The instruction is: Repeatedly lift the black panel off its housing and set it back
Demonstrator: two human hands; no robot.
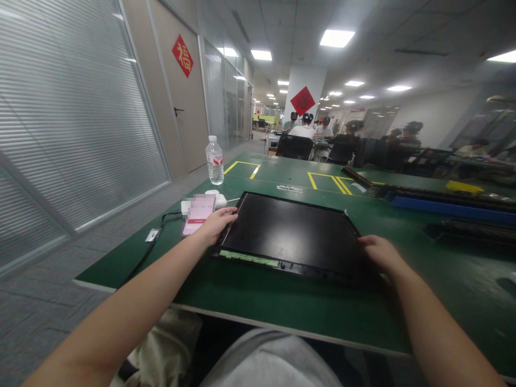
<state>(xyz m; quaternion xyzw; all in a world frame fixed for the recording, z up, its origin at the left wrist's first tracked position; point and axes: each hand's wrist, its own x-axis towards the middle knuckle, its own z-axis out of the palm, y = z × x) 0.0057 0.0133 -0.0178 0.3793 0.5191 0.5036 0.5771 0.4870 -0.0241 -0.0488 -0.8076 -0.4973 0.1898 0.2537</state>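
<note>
A flat black display panel [290, 228] lies in front of me, its screen face up, with a green strip along part of its near edge. My left hand [220, 223] grips the panel's left edge, fingers closed on the frame. At the opposite side, my right hand [381, 255] holds the right edge, its thumb on top and its other fingers mostly hidden. Just beyond my left hand lies a pink-screened phone [198, 217], partly blurred out, beside a white plug or adapter [217, 199] with a cable.
A water bottle [215, 161] stands at the back left of the green table [282, 312]. Yellow tape marks [328, 181] line its far part. Long dark strips and a blue bar [451, 208] lie at the right. Several people sit at tables beyond.
</note>
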